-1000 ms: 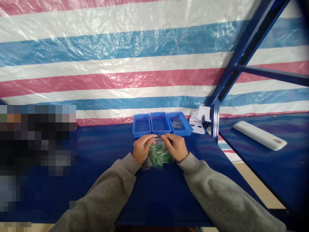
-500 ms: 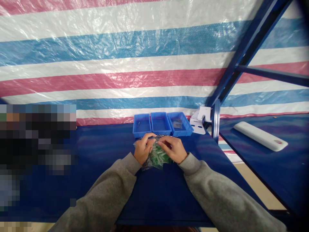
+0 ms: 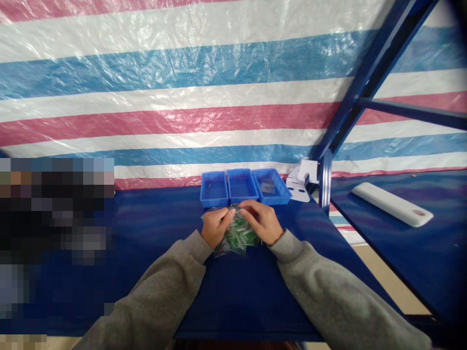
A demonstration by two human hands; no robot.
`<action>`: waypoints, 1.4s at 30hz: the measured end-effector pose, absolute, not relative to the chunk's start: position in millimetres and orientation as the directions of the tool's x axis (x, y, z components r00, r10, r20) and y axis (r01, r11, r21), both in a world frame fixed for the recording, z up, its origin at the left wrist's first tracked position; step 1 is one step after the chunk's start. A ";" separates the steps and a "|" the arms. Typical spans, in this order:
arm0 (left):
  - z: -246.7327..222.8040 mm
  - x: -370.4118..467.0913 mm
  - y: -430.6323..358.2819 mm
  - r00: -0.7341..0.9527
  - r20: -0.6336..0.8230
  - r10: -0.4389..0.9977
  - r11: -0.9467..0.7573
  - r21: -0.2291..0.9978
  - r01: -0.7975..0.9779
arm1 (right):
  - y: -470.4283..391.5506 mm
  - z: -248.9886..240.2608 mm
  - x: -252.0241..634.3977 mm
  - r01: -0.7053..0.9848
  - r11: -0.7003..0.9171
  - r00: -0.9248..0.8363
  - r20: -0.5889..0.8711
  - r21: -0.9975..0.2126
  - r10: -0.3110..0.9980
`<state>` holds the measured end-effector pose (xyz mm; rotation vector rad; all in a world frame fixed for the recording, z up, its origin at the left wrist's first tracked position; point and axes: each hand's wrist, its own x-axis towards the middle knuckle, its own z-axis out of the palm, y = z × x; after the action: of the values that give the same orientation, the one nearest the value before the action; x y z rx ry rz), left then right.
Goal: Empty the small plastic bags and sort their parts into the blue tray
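My left hand (image 3: 215,227) and my right hand (image 3: 265,222) are close together over a heap of small clear plastic bags (image 3: 239,236) with green marks. Both are closed in a pinch, thumbs against the bent fingers. Between the fingertips shows the edge of a small clear plastic bag (image 3: 235,208), held from both sides. What lies inside it is too small to make out. The fingers partly cover the upper part of the heap.
Just beyond my hands stand three blue trays: a left tray (image 3: 214,202) with a thin small item, a middle tray (image 3: 243,199), and a right tray (image 3: 282,194) with small clear bags. White cut-out sheets (image 3: 298,190) lie beside a blue metal post. A long white object (image 3: 392,204) rests on the right-hand table.
My left fingers have curled down from a raised position into a tighter pinch. My right index finger has risen slightly and bent. The heap of bags stays in place.
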<state>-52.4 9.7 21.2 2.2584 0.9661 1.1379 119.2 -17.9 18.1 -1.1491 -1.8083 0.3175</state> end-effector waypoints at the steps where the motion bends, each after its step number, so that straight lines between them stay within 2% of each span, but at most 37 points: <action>1: 21.0 -52.8 9.2 0.401 0.535 0.744 -0.667 0.635 0.390 | -18.2 18.2 118.9 0.565 0.544 -0.140 0.577 -0.621 0.804; 5: 22.1 -53.9 9.0 0.377 0.568 0.732 -0.681 0.634 0.367 | -19.2 19.1 117.3 0.555 0.599 -0.207 0.602 -0.577 0.771; 11: 28.3 -51.0 9.1 0.340 0.632 0.696 -0.718 0.621 0.314 | -17.5 16.6 117.8 0.602 0.570 -0.219 0.571 -0.559 0.791; 19: 21.9 -50.1 7.7 0.315 0.543 0.779 -0.610 0.772 0.178 | -18.8 16.7 120.1 0.641 0.526 -0.155 0.576 -0.560 0.802; 22: 20.5 -50.1 9.2 0.313 0.548 0.776 -0.621 0.752 0.221 | -19.8 17.4 120.2 0.647 0.508 -0.120 0.582 -0.569 0.804; 25: 22.7 -50.3 10.0 0.331 0.597 0.731 -0.682 0.652 0.330 | -19.9 17.6 120.4 0.640 0.497 -0.065 0.602 -0.587 0.796; 28: 24.5 -50.3 10.1 0.363 0.614 0.700 -0.714 0.605 0.353 | -20.1 18.9 120.8 0.608 0.521 -0.042 0.631 -0.600 0.775; 35: 17.0 -50.6 12.1 0.280 0.560 0.780 -0.625 0.722 0.296 | -20.9 20.0 118.3 0.542 0.587 -0.159 0.613 -0.601 0.774; 42: 14.4 -52.4 12.7 0.273 0.556 0.785 -0.619 0.723 0.308 | -17.8 15.8 115.2 0.535 0.632 -0.250 0.609 -0.561 0.753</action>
<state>-52.4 12.7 14.4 2.0694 0.9827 1.3183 115.2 -17.8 15.8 -1.0175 -1.9297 0.2969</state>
